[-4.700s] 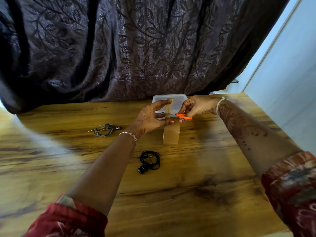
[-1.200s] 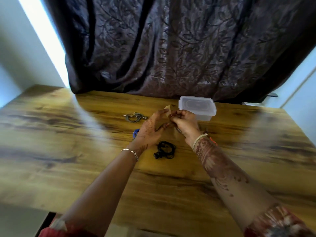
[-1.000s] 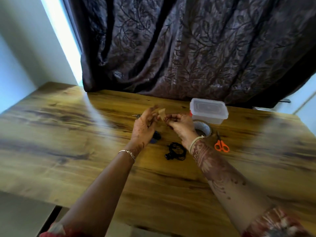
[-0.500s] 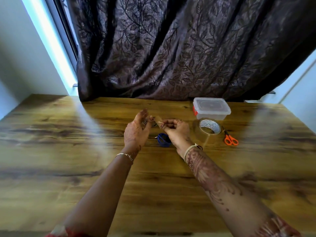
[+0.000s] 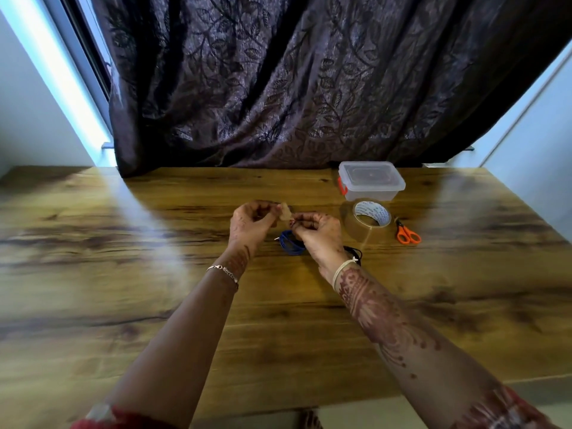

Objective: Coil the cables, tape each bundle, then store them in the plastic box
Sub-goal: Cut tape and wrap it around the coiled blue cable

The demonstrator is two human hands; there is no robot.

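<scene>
The left hand point(image 5: 252, 222) and right hand point(image 5: 315, 232) are raised close together over the middle of the table point(image 5: 123, 274), fingertips nearly meeting. The left hand's fingers are curled and pinch one edge of a small tan piece of tape point(image 5: 285, 213), which stands up between the two hands. The right hand's thumb and fingers are pinched tight on something thin just right of the tape; it is too small and too hidden by the fingers to tell what it is. The left wrist carries a thin chain bracelet point(image 5: 223, 271), the right a pale band point(image 5: 342, 269), and both forearms and hands bear dark red-brown patterning. Just beneath the hands, on the wood, lies a coiled blue cable point(image 5: 289, 243), partly covered by the right hand, with a small metal plug poking out at its left. A black cable point(image 5: 354, 252) shows only as a sliver beside the right wrist. Further right, a roll of clear tape point(image 5: 366, 219) lies flat, and right of it a pair of orange-handled scissors point(image 5: 408, 233) lies apart from the roll. Just behind the roll, near the table's far edge, stands the plastic box point(image 5: 371, 180), clear, lid on, with a red clasp at its left end. A dark leaf-patterned curtain point(image 5: 294, 82) hangs behind the table, with pale walls on both sides.
</scene>
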